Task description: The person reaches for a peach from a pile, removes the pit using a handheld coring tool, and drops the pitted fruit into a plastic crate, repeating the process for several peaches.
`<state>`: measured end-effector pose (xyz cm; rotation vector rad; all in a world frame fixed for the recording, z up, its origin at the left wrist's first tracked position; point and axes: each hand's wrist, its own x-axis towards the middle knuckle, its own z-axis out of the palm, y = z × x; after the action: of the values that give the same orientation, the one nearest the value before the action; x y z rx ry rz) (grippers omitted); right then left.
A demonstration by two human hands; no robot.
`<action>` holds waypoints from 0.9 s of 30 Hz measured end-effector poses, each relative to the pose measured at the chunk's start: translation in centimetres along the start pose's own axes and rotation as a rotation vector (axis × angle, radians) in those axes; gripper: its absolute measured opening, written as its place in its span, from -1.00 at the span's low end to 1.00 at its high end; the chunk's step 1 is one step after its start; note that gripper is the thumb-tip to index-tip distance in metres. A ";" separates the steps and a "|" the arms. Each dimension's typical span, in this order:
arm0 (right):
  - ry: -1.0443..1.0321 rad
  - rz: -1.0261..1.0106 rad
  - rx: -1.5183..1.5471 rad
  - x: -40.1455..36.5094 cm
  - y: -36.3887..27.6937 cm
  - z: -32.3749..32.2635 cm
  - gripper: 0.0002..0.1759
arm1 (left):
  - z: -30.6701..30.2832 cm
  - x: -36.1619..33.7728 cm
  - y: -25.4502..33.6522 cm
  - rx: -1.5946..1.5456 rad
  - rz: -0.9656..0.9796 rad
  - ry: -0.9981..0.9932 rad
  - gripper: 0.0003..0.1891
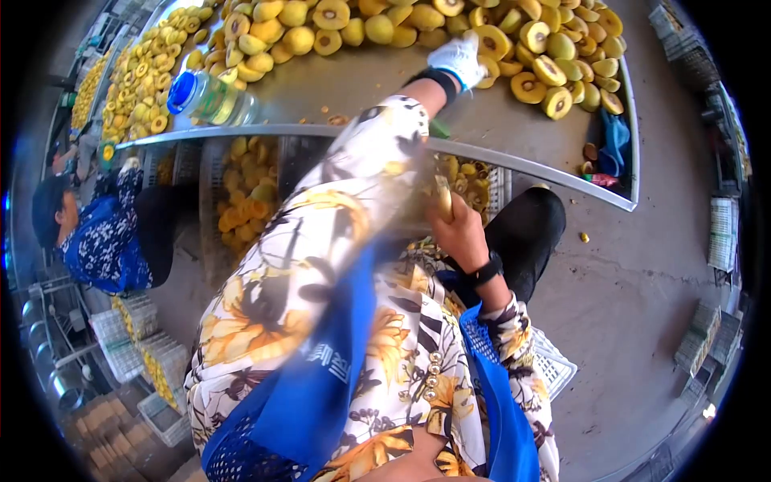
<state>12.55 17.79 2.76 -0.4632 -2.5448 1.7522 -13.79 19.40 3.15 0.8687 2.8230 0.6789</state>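
Observation:
My left hand [460,63], in a white glove, reaches across to the pile of halved yellow fruit [548,71] on the metal table [530,120]. It is against the pile's near edge; its small, blurred fingers do not show whether they grip a piece. Nearer my body, my bare right hand [459,229] is closed around a pale yellowish object [442,198], too blurred to name. That hand is just below the table's metal rim, above a crate of yellow fruit [474,178].
A clear bottle with a blue cap [183,92] lies on the table. A blue cloth [614,143] is in its right corner. Another crate of fruit [247,193] stands under the rim. A person in blue [108,241] sits at the left. White crates [723,233] stand far right.

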 end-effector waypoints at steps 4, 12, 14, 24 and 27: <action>0.177 0.120 -0.011 -1.3 2.3 -0.8 -0.82 | 3.3 1.2 0.3 -0.173 -0.108 0.025 -0.38; 0.499 -0.134 0.149 4.9 0.3 -3.0 -0.70 | -5.3 -11.3 1.3 -0.935 -0.132 -0.105 -0.63; 0.369 -0.200 0.359 5.6 -1.1 -2.5 -0.72 | -7.4 -15.2 1.4 -0.987 -0.011 -0.076 -0.65; 0.215 -0.257 0.042 5.2 -3.2 1.2 -0.85 | -3.8 -21.9 -2.9 -1.010 0.093 0.125 -0.65; 0.229 -0.247 0.053 5.0 -2.9 1.4 -0.88 | -3.3 -22.4 -1.8 -1.165 0.021 0.172 -0.65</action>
<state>6.84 16.81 4.08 -0.3116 -2.2820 1.5773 3.13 4.29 4.71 0.5786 1.8992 2.0991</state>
